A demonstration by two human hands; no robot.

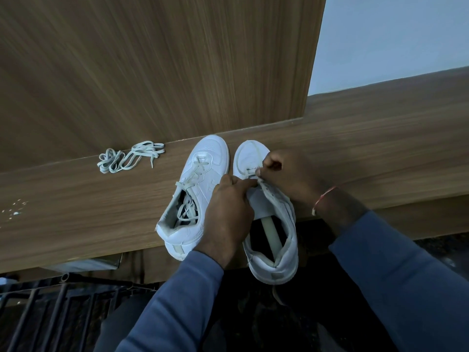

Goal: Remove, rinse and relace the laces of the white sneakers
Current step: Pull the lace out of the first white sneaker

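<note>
fingers (259,171) of the right hand (286,179) curled tight, pinching a lace (255,149) at the front eyelets of the held sneaker (279,224). left hand (228,212) clamped on that sneaker's inner side near the tongue, thumb reaching toward the right fingertips. the lace loops loosely over the toe cap.

held sneaker lies toe away from the person, its heel hanging out past the near edge of the tabletop (76,199). other sneaker (203,174) sits just beside it on the left, partly laced, lace ends tucked down into its opening, heel at the near edge. left hand lies partly over this sneaker.

loose lace bundle (130,157) farther left, well apart from both sneakers, close to the upright wood panel (152,59). both toes nearly reach that panel, so little room in front. white specks (15,210) at far left of the tabletop. open surface lies left and right of the pair. metal railing (50,301) below the near edge, lower left. thread band (323,199) on the right wrist.
</note>
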